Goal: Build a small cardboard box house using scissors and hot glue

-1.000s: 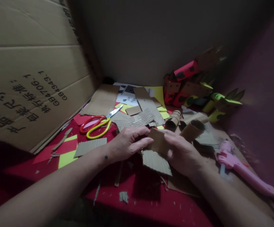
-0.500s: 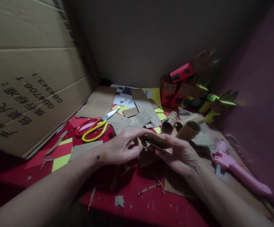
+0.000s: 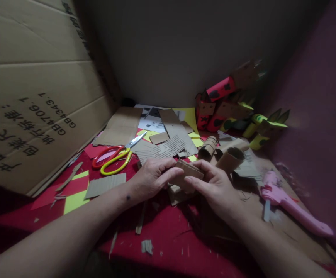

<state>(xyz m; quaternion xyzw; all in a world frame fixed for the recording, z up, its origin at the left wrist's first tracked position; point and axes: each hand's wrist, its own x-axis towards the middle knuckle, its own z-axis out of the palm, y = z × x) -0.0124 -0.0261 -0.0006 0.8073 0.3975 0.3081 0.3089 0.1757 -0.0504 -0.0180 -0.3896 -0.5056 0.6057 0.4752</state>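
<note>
A small brown cardboard piece is held up between both hands over the red table surface. My left hand grips its left end, thumb in front and fingers behind. At its right end, my right hand pinches it the same way. Beneath the piece lies another bit of cardboard, partly hidden by the hands. Just behind are brown cardboard tubes and torn corrugated scraps. Scissors with red and yellow handles lie partly open beyond my left wrist.
A large printed carton stands at the left. At the right rests a pink glue gun on a cardboard sheet. Red and yellow decorated tube figures are piled at the back right, against the wall. Paper and cardboard scraps lie about.
The held piece has turned from nearly flat to more upright, its broad face now showing. Both hands have shifted their grips, and my right thumb now lies across the front.
</note>
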